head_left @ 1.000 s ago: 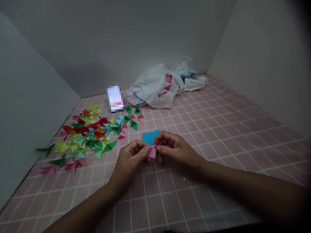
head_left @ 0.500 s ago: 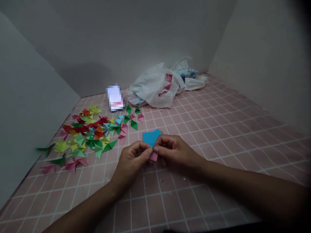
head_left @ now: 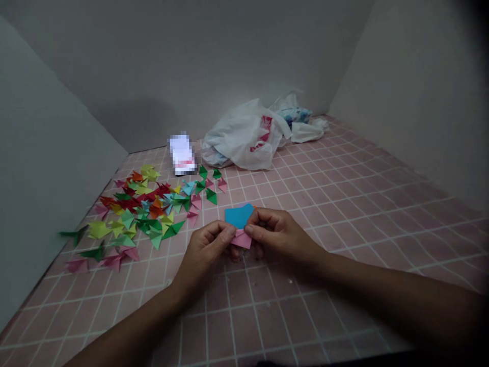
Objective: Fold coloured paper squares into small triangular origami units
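My left hand (head_left: 206,247) and my right hand (head_left: 275,232) meet over a pink tiled surface (head_left: 313,204), and both pinch a small folded pink paper (head_left: 242,238) between thumbs and fingertips. Just behind the hands a blue paper square (head_left: 238,214) lies flat on top of a small stack. To the left spreads a pile of folded paper triangles (head_left: 141,206) in green, red, yellow, pink and light blue.
A white plastic bag (head_left: 244,135) with red print lies at the back near the corner, with more white wrapping (head_left: 301,127) beside it. A small white packet (head_left: 182,154) lies left of the bag. Grey walls close in on the left, back and right.
The pink paper has turned in my fingers and now sits wider and flatter between the two thumbs. My hands have stayed in about the same place.
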Tool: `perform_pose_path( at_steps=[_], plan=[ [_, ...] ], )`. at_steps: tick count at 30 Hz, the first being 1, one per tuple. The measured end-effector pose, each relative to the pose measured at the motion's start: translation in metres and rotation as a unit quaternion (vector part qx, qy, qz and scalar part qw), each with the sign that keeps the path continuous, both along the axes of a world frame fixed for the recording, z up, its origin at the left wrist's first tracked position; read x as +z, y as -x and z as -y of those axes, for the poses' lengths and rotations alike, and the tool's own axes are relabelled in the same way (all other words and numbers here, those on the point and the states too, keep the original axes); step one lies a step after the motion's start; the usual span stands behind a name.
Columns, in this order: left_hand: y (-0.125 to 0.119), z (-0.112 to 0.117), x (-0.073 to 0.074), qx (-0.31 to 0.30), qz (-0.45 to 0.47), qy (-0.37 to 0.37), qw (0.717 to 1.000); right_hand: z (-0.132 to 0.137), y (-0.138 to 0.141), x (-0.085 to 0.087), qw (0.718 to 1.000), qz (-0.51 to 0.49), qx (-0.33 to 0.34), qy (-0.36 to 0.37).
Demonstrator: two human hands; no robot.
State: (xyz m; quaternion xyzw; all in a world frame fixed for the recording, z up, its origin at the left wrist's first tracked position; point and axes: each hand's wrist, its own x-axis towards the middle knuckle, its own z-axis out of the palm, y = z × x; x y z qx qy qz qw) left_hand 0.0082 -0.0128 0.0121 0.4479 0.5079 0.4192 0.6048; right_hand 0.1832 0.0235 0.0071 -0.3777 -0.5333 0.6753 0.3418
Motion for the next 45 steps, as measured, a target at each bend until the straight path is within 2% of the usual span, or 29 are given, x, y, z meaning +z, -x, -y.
perform_pose_path(
  at_steps=[11,16,18,21,25,30,33,37,42,45],
  plan=[
    [0.0012,-0.0024,0.0000,-0.003,-0.062,-0.057,0.996,0.0012,0.0000,-0.0034,1.000,-0.004,0.003,-0.003],
    [0.0015,-0.0025,0.0019,-0.003,-0.069,-0.059,0.996,0.0013,0.0002,-0.0029,1.000,0.003,0.003,-0.013],
    [0.0013,-0.0027,0.0017,-0.006,-0.059,-0.053,0.997,0.0013,-0.0008,-0.0015,0.999,0.023,0.004,-0.046],
    [-0.0003,-0.0029,0.0017,-0.001,-0.035,-0.048,0.998,0.0017,-0.0031,-0.0002,0.989,0.058,0.003,-0.136],
    [-0.0023,-0.0018,0.0026,0.027,-0.059,-0.093,0.994,0.0019,-0.0047,-0.0012,0.970,0.081,-0.011,-0.228],
    [-0.0002,0.0000,0.0015,0.029,-0.160,-0.186,0.969,0.0006,-0.0041,-0.0035,0.961,0.086,0.002,-0.262],
    [0.0014,-0.0006,0.0004,0.015,-0.185,-0.217,0.958,0.0000,-0.0045,-0.0046,0.956,0.090,0.014,-0.279],
    [0.0015,-0.0016,0.0006,0.005,-0.171,-0.214,0.962,0.0003,-0.0053,-0.0058,0.944,0.105,0.002,-0.314],
    [0.0007,-0.0008,0.0010,0.019,-0.138,-0.163,0.977,0.0017,-0.0049,-0.0047,0.918,0.127,-0.030,-0.375],
    [0.0006,-0.0002,0.0013,0.019,-0.134,-0.161,0.978,0.0019,-0.0043,-0.0039,0.910,0.127,-0.039,-0.394]
  ],
)
